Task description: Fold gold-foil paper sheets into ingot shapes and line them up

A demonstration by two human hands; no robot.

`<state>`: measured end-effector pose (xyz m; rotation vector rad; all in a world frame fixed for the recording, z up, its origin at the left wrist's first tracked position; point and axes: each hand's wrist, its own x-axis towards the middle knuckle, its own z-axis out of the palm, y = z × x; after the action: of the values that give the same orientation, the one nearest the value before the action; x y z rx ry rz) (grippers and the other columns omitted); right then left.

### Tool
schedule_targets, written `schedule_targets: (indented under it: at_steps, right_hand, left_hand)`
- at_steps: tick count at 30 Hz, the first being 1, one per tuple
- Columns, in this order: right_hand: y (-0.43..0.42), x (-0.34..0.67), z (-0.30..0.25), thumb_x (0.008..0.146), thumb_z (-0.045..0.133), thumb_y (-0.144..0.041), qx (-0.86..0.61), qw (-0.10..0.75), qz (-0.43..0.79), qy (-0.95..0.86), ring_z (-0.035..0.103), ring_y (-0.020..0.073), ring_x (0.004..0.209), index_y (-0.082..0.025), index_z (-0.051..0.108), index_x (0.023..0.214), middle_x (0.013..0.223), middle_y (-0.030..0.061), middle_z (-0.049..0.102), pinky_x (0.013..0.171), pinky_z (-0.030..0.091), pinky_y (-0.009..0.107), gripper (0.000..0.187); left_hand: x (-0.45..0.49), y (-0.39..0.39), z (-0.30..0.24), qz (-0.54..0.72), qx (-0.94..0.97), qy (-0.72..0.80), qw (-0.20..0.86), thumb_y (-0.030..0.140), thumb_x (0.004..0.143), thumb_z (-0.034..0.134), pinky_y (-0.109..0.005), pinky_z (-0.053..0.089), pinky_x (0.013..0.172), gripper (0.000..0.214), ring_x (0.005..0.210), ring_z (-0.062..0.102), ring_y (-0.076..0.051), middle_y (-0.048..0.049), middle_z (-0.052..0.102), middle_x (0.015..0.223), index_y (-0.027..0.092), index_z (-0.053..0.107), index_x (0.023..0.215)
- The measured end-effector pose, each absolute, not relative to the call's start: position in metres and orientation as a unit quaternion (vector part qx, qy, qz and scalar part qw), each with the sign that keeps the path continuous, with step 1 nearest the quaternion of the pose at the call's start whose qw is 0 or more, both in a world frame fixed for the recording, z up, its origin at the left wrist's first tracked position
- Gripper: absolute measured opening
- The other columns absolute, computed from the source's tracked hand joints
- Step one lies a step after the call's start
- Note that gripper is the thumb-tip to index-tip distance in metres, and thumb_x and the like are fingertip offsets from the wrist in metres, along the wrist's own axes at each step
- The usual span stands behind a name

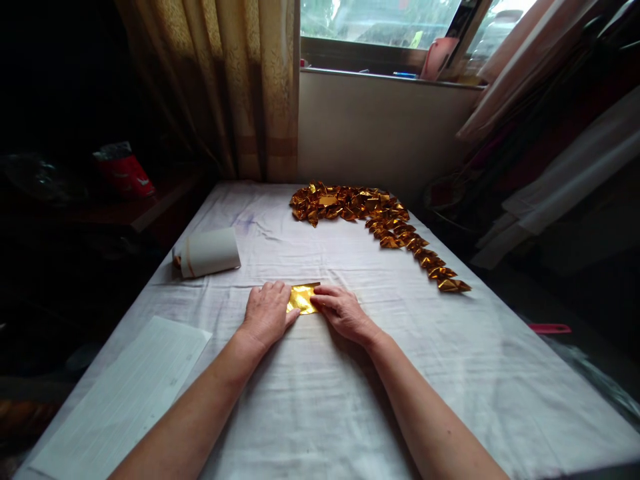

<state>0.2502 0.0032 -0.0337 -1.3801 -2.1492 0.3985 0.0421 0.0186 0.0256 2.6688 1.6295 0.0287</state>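
dim room, lit mostly through the window [380, 27], with white cloth spread over the surface [310, 400]. one small piece of gold foil [303, 300] is held down near the middle, between both hands. its left end is covered by the left hand [267, 313], loosely curled, thumb by the near edge; its right end is held by the right hand [345, 312], fingers drawn close together. whether it's pinched or just pressed can't be told. judging by the folded gold pieces [327, 200] piled farther back, folding seems to be underway, so lined-up edges and even pressure are probably called for.
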Motion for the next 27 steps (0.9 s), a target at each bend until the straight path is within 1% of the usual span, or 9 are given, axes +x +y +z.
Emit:
schedule_targets:
  at_steps: [5, 7, 11, 14, 16, 17, 20, 23, 27]
  right_hand:
    - [0.003, 0.247, -0.034, 0.094, 0.054, -0.023, -0.520, 0.269, 0.136, -0.799, 0.062, 0.0196, 0.114, -0.030, 0.072, 0.113, 0.124, 0.0047, 0.068, 0.097, 0.047, 0.038, 0.027]
    - [0.004, 0.248, -0.034, 0.094, 0.055, -0.022, -0.518, 0.271, 0.133, -0.801, 0.062, 0.0195, 0.114, -0.030, 0.073, 0.112, 0.124, 0.0043, 0.068, 0.097, 0.048, 0.038, 0.027]
    - [0.005, 0.250, -0.034, 0.094, 0.055, -0.021, -0.515, 0.259, 0.137, -0.805, 0.062, 0.0191, 0.114, -0.031, 0.073, 0.112, 0.125, 0.0040, 0.068, 0.097, 0.048, 0.038, 0.027]
    - [0.006, 0.250, -0.035, 0.091, 0.057, -0.016, -0.519, 0.250, 0.131, -0.807, 0.062, 0.0197, 0.114, -0.031, 0.074, 0.110, 0.126, 0.0037, 0.067, 0.097, 0.048, 0.038, 0.029]
    - [0.006, 0.249, -0.035, 0.088, 0.058, -0.010, -0.520, 0.248, 0.127, -0.808, 0.062, 0.0192, 0.115, -0.032, 0.074, 0.108, 0.126, 0.0026, 0.067, 0.098, 0.048, 0.038, 0.034]
    - [0.006, 0.249, -0.036, 0.086, 0.058, -0.008, -0.520, 0.247, 0.125, -0.808, 0.062, 0.0188, 0.114, -0.033, 0.074, 0.108, 0.127, 0.0019, 0.067, 0.098, 0.047, 0.038, 0.037]
    - [0.005, 0.248, -0.037, 0.084, 0.057, -0.004, -0.524, 0.244, 0.117, -0.808, 0.062, 0.0185, 0.115, -0.033, 0.075, 0.108, 0.128, 0.0016, 0.066, 0.098, 0.047, 0.039, 0.041]
    - [0.003, 0.247, -0.034, 0.086, 0.058, -0.008, -0.531, 0.249, 0.116, -0.802, 0.062, 0.0191, 0.115, -0.033, 0.075, 0.107, 0.127, 0.0021, 0.067, 0.098, 0.047, 0.040, 0.036]
    - [-0.004, 0.237, -0.023, 0.090, 0.057, -0.021, -0.555, 0.256, 0.135, -0.780, 0.060, 0.0195, 0.117, -0.031, 0.075, 0.105, 0.126, 0.0027, 0.067, 0.101, 0.043, 0.041, 0.025]
  left_hand:
    - [0.061, 0.014, 0.027, -0.001, 0.826, 0.563, 0.000, 0.052, 0.085, 0.061, -0.045, 0.041, 0.085, 0.044, 0.106, 0.056, -0.034, -0.0152, 0.064, 0.114, 0.016, 0.061, 0.111]
    - [0.065, 0.011, 0.026, 0.006, 0.816, 0.578, -0.002, 0.053, 0.085, 0.062, -0.045, 0.041, 0.086, 0.046, 0.107, 0.055, -0.034, -0.0163, 0.063, 0.115, 0.016, 0.061, 0.112]
    - [0.057, 0.012, 0.026, 0.023, 0.817, 0.576, 0.037, 0.048, 0.086, 0.061, -0.046, 0.040, 0.090, 0.040, 0.111, 0.053, -0.034, -0.0146, 0.062, 0.118, 0.018, 0.062, 0.113]
    - [0.040, 0.018, 0.028, 0.023, 0.831, 0.550, 0.080, 0.040, 0.086, 0.060, -0.045, 0.041, 0.093, 0.035, 0.115, 0.053, -0.030, -0.0096, 0.061, 0.124, 0.025, 0.061, 0.119]
    - [0.029, 0.023, 0.029, 0.020, 0.839, 0.534, 0.100, 0.034, 0.086, 0.060, -0.043, 0.040, 0.097, 0.041, 0.118, 0.052, -0.027, -0.0047, 0.060, 0.130, 0.033, 0.058, 0.127]
    - [0.025, 0.025, 0.029, 0.022, 0.842, 0.526, 0.119, 0.032, 0.085, 0.059, -0.044, 0.039, 0.099, 0.044, 0.120, 0.051, -0.026, -0.0033, 0.059, 0.133, 0.035, 0.057, 0.130]
    - [0.017, 0.029, 0.026, 0.034, 0.844, 0.515, 0.146, 0.033, 0.085, 0.058, -0.047, 0.037, 0.102, 0.047, 0.123, 0.050, -0.028, -0.0029, 0.057, 0.135, 0.036, 0.056, 0.132]
    - [0.014, 0.027, 0.020, 0.067, 0.842, 0.516, 0.143, 0.034, 0.084, 0.058, -0.046, 0.037, 0.102, 0.045, 0.122, 0.051, -0.027, -0.0035, 0.059, 0.133, 0.033, 0.058, 0.129]
    - [0.015, 0.021, 0.011, 0.099, 0.833, 0.529, 0.130, 0.035, 0.085, 0.058, -0.042, 0.036, 0.103, 0.042, 0.122, 0.051, -0.025, -0.0040, 0.060, 0.132, 0.031, 0.057, 0.127]
